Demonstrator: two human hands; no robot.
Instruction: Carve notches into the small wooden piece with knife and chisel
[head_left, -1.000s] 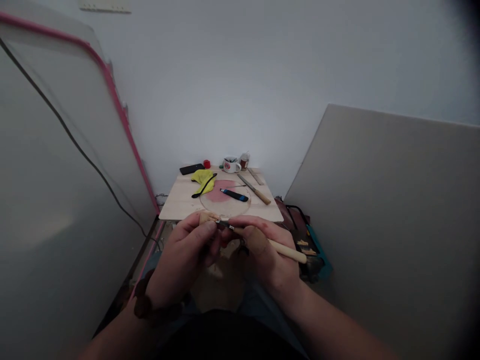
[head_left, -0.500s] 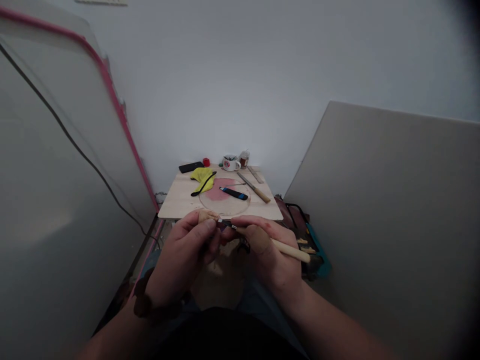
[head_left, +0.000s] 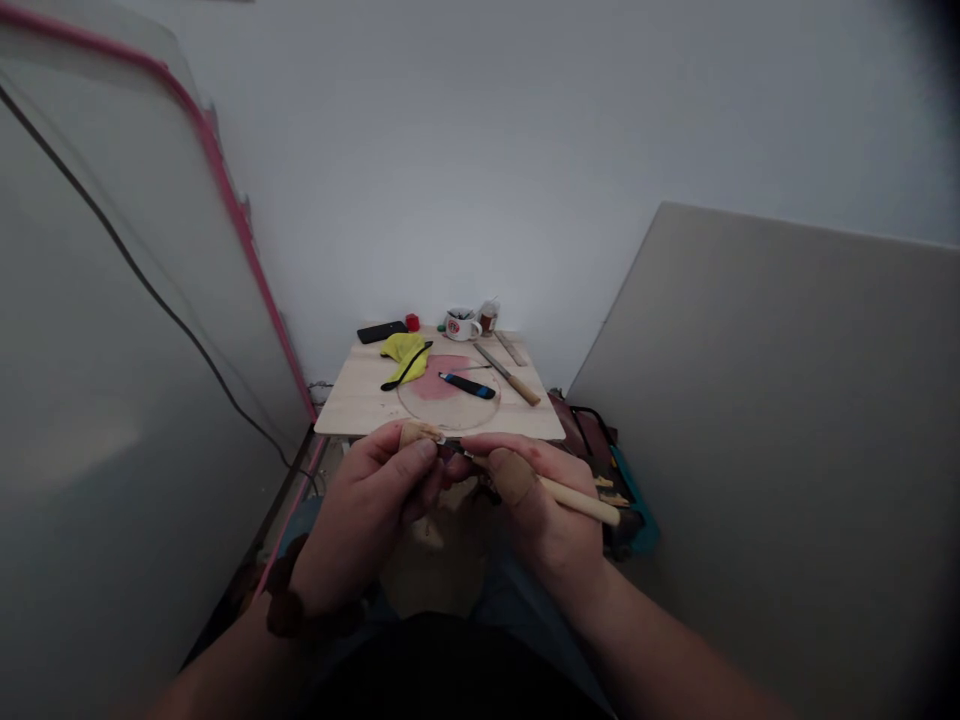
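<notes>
My right hand is closed round a slim carving knife with a pale wooden handle, whose end sticks out past the palm. Its dark narrow tip points left, to the fingertips of my left hand. That hand is pinched shut, thumb against the index finger, on something small; only a whitish bit shows by the tool's tip, and its kind is too small to tell. Tan bandages cover my left index finger and my right thumb. Both hands hang in front of the table's near edge, fingertips almost touching.
On the wooden table lie a blue-black utility knife, a wooden-handled file, a yellow cloth and a black phone. A white mug stands behind. Pale panels flank both sides; a teal-edged box sits low right.
Both hands keep nearly the same place and grip. The tool's tip and the left fingertips have shifted very slightly, and the whole view has moved a little.
</notes>
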